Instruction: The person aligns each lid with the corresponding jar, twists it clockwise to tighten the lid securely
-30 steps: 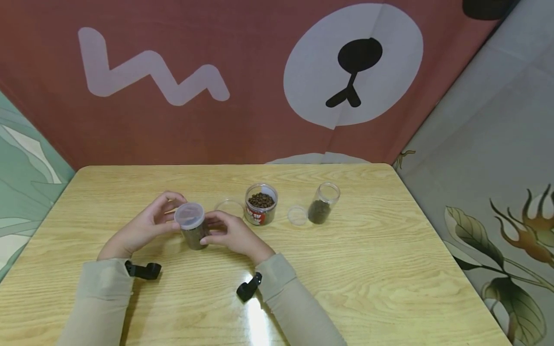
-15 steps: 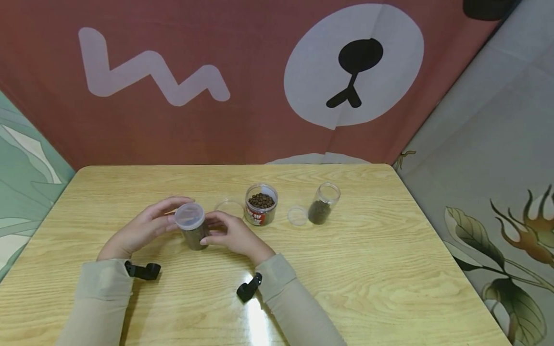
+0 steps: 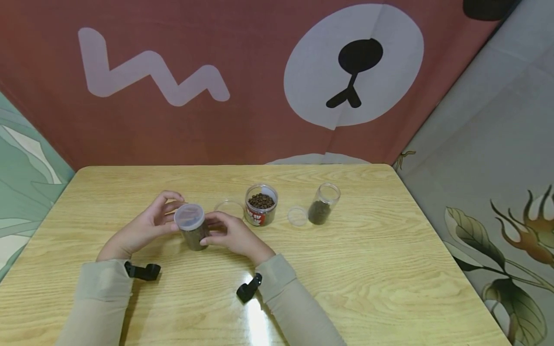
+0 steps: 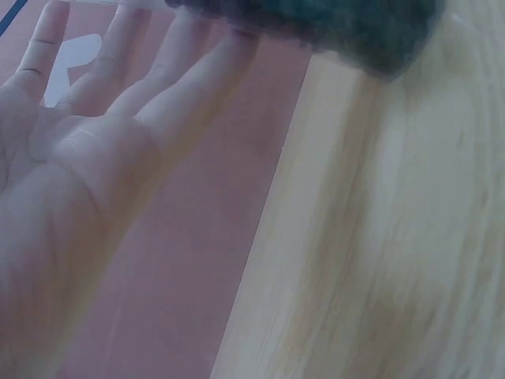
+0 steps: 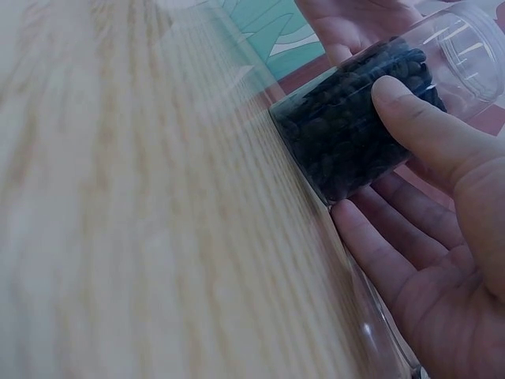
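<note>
A clear jar (image 3: 193,238) of dark bean-like pieces stands nearly upright between both hands, under a translucent lid (image 3: 189,216). My right hand (image 3: 231,233) holds the jar's body from the right; in the right wrist view its thumb (image 5: 422,118) presses the side and other fingers go underneath and behind. On the left, my left hand (image 3: 151,222) has its thumb at the lid's rim and its fingers round the far side. The left wrist view shows those fingers (image 4: 189,75) reaching up to the jar, thumb hidden. Whether the jar's base touches the table cannot be told.
Behind the right hand stands an uncovered labelled jar (image 3: 260,211) of brown pellets, a clear lid (image 3: 229,207) to its left. Farther right are a small round lid (image 3: 297,216) and an uncovered jar (image 3: 322,206) of dark contents. All rest on a wooden table (image 3: 368,269).
My left fingers stretched out flatter over the lid's far side half a second ago, then drew back to about their earlier pose. The right hand and the jar have stayed almost still.
</note>
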The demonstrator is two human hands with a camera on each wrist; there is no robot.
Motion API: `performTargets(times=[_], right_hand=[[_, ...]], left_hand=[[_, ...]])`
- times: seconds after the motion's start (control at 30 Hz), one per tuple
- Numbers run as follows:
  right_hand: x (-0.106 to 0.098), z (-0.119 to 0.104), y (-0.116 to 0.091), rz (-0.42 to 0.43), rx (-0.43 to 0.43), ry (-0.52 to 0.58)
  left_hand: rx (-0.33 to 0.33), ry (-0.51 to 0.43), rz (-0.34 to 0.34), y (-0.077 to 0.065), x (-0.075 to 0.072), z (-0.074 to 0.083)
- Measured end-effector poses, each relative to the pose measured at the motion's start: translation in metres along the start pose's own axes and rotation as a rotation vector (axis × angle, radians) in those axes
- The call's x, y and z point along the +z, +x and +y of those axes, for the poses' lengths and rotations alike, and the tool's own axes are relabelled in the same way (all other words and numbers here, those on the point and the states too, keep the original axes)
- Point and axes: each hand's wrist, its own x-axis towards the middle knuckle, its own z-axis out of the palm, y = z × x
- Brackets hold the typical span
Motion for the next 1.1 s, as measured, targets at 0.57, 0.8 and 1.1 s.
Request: performTargets(times=[0.57, 0.8, 1.1], right_hand=[[-0.0004, -0.0007, -0.0002, -0.009, -0.004, 0.000], [-0.0006, -0.0006, -0.0001, -0.007, -0.013, -0.016], [-0.0002, 0.0004, 0.0006, -0.002, -0.021, -0.033]], left_hand=[[-0.050, 0.114, 0.018, -0.0011, 0.0006, 0.0024], [-0.114, 0.041, 0.010, -0.0004, 0.0004, 0.0044], [-0.041, -0.078, -0.024, 0.0007, 0.0002, 0.0038]])
